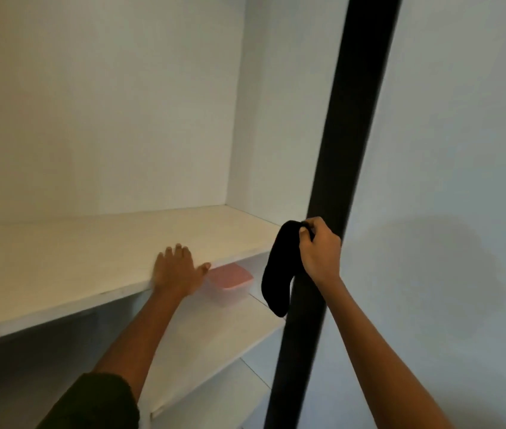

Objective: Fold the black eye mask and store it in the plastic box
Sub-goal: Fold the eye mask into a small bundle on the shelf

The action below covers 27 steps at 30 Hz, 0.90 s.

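- Right hand [319, 252] grip: fingers and thumb pinched together on the top end of the black eye mask [279, 267], which hangs free below the pinch.
- Left hand [177, 270] grip: fingers spread, palm flat on the front edge of the upper shelf [90, 252]; it holds nothing.
- Location of the mask: in the air, in front of the right end of the upper shelf and just beside the dark upright post [335, 181]. It touches no shelf.
- Location of the plastic box [230, 283]: on the lower shelf [202, 339], toward its back right corner, partly tucked under the front edge of the upper shelf. A pink lid appears to be on it.
- Risk 1: the box looks closed. Judged from this view, the mask cannot go in until the lid comes off, and only the left hand is free for that.
- Risk 2: a one-point pinch on limp fabric gives little control. The mask may swing against the post or slip loose on the way down.
- Risk 3: folding in mid-air with one hand is likely to give an uneven fold.
- Condition of the mask: plain black, soft, hanging long and slightly curved, wider toward the bottom. It does not look neatly folded; strap detail cannot be made out.
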Each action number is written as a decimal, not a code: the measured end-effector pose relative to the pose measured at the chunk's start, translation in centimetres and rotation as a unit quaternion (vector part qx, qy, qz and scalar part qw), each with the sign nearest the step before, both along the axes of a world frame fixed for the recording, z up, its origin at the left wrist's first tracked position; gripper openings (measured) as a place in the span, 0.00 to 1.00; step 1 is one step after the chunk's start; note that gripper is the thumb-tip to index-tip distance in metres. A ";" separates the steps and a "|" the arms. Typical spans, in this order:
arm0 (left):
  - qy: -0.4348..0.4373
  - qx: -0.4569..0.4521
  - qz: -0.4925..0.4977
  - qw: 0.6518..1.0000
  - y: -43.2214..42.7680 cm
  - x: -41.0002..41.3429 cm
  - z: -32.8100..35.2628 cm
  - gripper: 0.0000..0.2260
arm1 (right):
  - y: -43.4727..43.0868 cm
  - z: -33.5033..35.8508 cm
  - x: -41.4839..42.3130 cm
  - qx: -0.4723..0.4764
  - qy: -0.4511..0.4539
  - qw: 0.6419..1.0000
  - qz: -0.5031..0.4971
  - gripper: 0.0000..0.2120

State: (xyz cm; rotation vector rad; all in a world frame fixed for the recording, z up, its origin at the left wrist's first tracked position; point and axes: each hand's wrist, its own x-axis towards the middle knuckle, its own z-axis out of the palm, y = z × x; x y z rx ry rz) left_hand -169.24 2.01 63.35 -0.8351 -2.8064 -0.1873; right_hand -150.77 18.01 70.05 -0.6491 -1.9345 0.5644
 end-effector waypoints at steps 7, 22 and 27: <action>-0.096 -0.036 -0.036 0.994 -0.8 -1.9 2.1 0.41 | -0.6 3.2 -9.8 -0.001 0.031 0.999 0.043 0.11; -0.437 0.039 -0.024 0.899 0.2 -10.8 9.5 0.40 | 4.5 8.8 -23.0 -0.011 0.039 0.995 0.096 0.13; -0.459 0.155 -0.040 0.874 2.6 -15.6 9.5 0.34 | 7.5 8.7 -27.9 0.004 0.017 0.996 0.093 0.12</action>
